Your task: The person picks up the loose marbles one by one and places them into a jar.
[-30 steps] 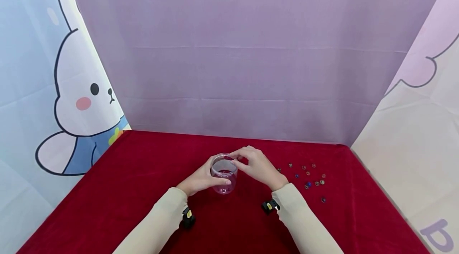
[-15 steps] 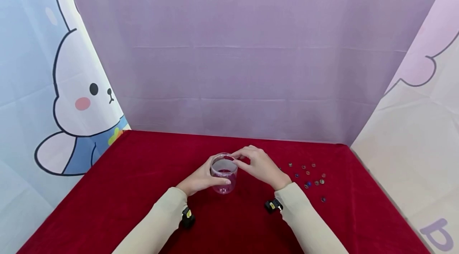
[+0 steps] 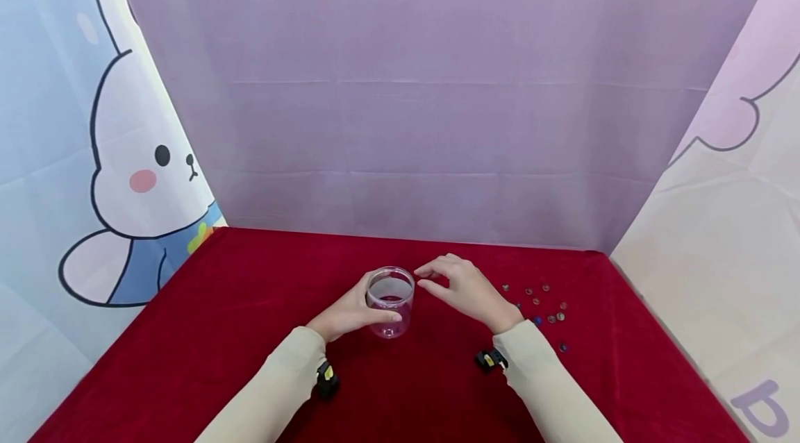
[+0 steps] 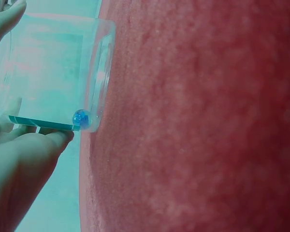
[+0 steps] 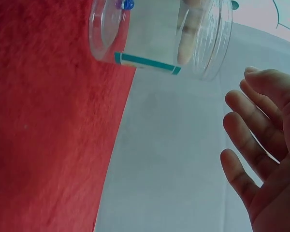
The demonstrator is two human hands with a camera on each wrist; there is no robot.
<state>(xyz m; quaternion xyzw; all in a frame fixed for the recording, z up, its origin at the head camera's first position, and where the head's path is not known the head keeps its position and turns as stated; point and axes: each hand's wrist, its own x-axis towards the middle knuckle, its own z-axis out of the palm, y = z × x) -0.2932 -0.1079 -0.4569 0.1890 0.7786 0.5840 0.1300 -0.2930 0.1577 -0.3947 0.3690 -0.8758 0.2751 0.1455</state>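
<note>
My left hand (image 3: pixel 348 311) grips a clear, round plastic jar (image 3: pixel 391 291) from its left side, thumb across the near wall. The jar's mouth is uncovered and faces up. A blue marble (image 4: pixel 80 118) lies at the jar's bottom in the left wrist view; the right wrist view shows a blue and purple patch (image 5: pixel 127 4) there. A teal strip (image 5: pixel 147 63) runs along the jar's wall. Just right of the rim, my right hand (image 3: pixel 465 291) hovers apart from the jar. Its fingers are relaxed and slightly bent, with nothing between thumb and fingertips.
Several small marbles lie scattered on the red cloth (image 3: pixel 600 373) to the right, among them a blue marble (image 3: pixel 537 321). Part of that group is behind the right forearm. A lilac curtain (image 3: pixel 412 116) hangs at the back, with printed cloths at both sides.
My right hand has drawn back rightward from the jar's rim, and its thumb and fingers have parted a little. The left hand and the jar have stayed in place.
</note>
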